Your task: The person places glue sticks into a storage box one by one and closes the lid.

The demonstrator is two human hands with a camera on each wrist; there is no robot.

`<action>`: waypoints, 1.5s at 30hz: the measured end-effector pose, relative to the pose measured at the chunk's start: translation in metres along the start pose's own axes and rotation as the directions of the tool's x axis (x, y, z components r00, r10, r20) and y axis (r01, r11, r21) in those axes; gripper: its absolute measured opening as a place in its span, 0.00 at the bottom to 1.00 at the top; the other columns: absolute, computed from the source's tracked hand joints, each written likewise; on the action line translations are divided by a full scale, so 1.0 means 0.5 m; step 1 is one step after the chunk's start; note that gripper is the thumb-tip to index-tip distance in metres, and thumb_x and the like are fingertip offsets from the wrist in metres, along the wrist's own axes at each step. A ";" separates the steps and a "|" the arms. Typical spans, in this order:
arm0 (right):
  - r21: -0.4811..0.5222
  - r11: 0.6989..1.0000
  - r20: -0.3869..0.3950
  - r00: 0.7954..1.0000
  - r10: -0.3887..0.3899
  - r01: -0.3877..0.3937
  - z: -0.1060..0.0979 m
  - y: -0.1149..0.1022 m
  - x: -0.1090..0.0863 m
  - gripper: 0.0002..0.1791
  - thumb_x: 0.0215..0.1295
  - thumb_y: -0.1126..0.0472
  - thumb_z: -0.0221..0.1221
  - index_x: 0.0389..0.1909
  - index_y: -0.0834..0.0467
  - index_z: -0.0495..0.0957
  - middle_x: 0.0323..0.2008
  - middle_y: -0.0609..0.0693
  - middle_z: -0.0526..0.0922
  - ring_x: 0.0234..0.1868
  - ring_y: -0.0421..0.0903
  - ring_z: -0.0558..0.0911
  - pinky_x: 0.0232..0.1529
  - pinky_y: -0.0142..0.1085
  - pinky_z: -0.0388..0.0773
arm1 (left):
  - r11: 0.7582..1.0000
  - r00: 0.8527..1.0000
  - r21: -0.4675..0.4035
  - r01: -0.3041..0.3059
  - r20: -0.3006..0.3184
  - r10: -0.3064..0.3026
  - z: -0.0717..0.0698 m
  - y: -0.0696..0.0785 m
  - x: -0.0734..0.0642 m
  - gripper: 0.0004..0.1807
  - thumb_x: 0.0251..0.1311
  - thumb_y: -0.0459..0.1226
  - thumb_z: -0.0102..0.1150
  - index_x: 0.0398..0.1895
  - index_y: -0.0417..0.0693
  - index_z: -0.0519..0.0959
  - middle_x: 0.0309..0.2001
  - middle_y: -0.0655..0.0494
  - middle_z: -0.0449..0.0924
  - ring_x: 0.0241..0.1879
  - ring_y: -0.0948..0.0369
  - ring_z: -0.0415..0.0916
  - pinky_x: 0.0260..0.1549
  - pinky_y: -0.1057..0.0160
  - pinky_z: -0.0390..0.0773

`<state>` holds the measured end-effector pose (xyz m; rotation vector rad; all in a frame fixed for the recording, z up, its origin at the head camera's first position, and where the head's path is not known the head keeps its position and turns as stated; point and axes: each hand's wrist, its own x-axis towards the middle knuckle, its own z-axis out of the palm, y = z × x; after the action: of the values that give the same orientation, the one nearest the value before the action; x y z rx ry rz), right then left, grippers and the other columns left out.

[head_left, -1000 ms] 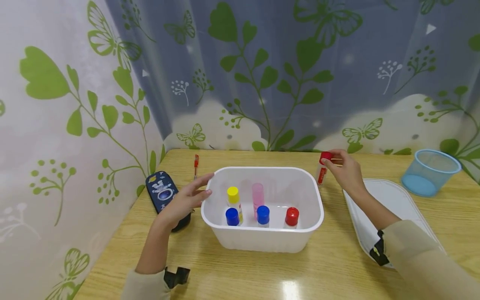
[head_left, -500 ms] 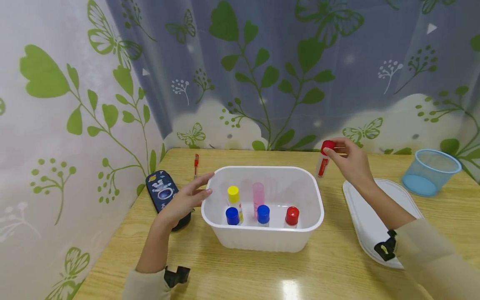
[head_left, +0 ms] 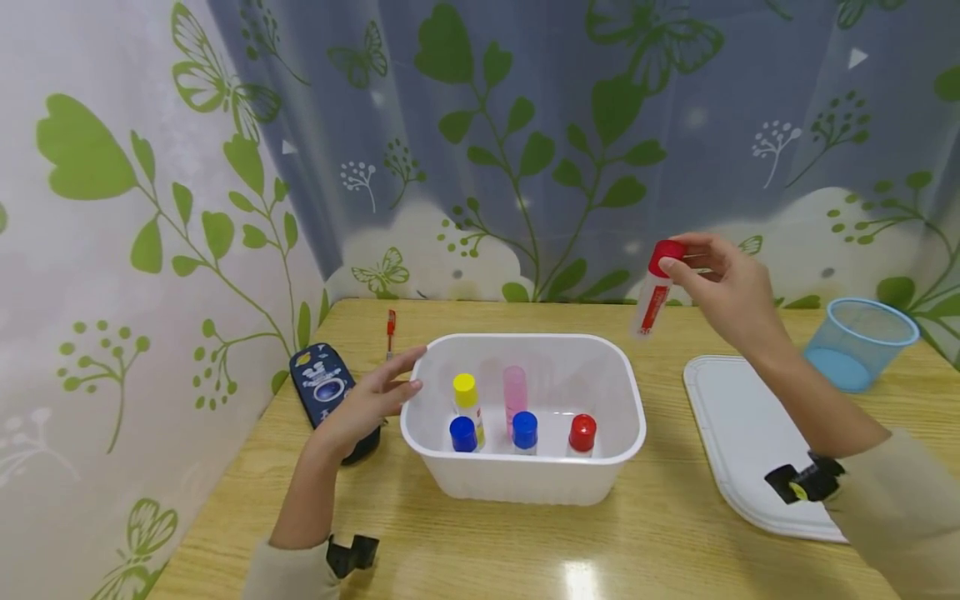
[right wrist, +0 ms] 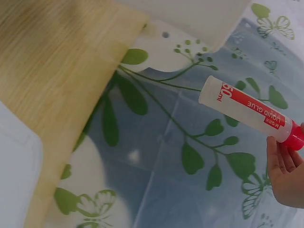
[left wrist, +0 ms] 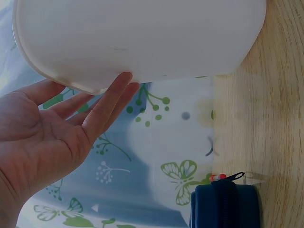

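Note:
My right hand (head_left: 731,287) pinches a liquid glue bottle (head_left: 652,304) by its red cap, holding it up above the back of the table, slightly tilted. Its red label reads "LIQUID GLUE" in the right wrist view, where the bottle (right wrist: 247,107) shows whole and the hand (right wrist: 287,171) only partly. With fairly straight fingers, my left hand (head_left: 371,400) touches the left end of a white plastic bin (head_left: 525,479). Inside the bin stand a yellow-capped glue (head_left: 466,392), a pink tube (head_left: 515,392), two blue-capped bottles (head_left: 526,429) and a red-capped one (head_left: 582,433).
Left of the bin lies a dark blue pencil case (head_left: 322,379) with an astronaut print, and a red pen (head_left: 391,333) behind it. On the right are a white lid (head_left: 738,417) and a blue mesh basket (head_left: 855,350). A patterned curtain (head_left: 562,167) hangs behind the table.
My right hand has lifted the glue bottle off the table, upward and a little to the right, tilting it slightly. The left hand and the bin have stayed put.

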<state>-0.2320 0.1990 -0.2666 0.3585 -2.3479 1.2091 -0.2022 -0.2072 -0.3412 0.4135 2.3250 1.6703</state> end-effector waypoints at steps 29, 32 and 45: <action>0.151 0.977 0.168 0.970 -0.173 0.148 0.100 -0.084 -0.058 0.18 0.60 0.64 0.61 0.51 0.62 0.74 0.39 0.53 0.80 0.39 0.43 0.77 0.37 0.25 0.75 | 1.000 1.000 -0.002 0.018 0.002 -0.018 0.000 -0.005 0.001 0.31 0.67 0.44 0.49 0.70 0.51 0.54 0.68 0.46 0.52 0.60 0.47 0.60 0.53 0.45 0.66; 0.127 0.979 0.185 0.966 -0.183 0.162 0.114 -0.074 -0.065 0.18 0.59 0.65 0.62 0.50 0.63 0.74 0.38 0.53 0.80 0.39 0.46 0.79 0.38 0.27 0.76 | 1.000 1.000 -0.001 0.017 0.000 -0.017 0.000 -0.005 0.002 0.31 0.67 0.44 0.49 0.70 0.51 0.54 0.68 0.46 0.52 0.60 0.47 0.60 0.53 0.45 0.66; 0.133 0.981 0.240 0.956 -0.168 0.139 0.160 -0.035 -0.099 0.17 0.56 0.67 0.64 0.47 0.65 0.76 0.37 0.53 0.81 0.37 0.47 0.80 0.38 0.36 0.78 | 1.000 1.000 0.000 0.014 -0.001 -0.014 0.000 0.000 0.002 0.30 0.67 0.43 0.48 0.70 0.51 0.54 0.68 0.46 0.52 0.60 0.46 0.60 0.52 0.46 0.67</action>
<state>-0.2052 0.1243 -0.3199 0.7595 -2.4096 1.2899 -0.2032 -0.2070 -0.3412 0.3952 2.3232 1.6643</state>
